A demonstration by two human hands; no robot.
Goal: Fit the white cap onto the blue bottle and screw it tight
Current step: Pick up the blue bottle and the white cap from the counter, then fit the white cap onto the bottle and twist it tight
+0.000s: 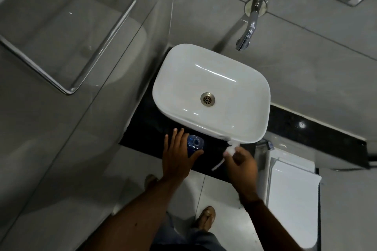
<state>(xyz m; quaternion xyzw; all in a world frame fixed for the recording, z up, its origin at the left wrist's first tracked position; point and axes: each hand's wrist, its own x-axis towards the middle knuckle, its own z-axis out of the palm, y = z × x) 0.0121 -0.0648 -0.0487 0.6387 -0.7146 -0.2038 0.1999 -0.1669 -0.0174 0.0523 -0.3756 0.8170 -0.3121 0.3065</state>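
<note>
A blue bottle [195, 144] stands upright on the black counter [146, 126], just in front of the basin, with its round neck uncovered. My left hand [177, 156] curves around the bottle's left side, fingers spread and thumb under it; whether it touches the bottle is unclear. To the right, my right hand [240, 166] holds the white cap [231, 149], a pump top whose thin white tube [218, 165] hangs down to the left. The cap is apart from the bottle, roughly a hand's width to its right.
A white rectangular basin [177, 63] sits on the counter behind the bottle, below a chrome wall spout [247, 34]. A glass partition with a metal rail [114, 32] is at the left. A white cistern [293, 189] stands at the right.
</note>
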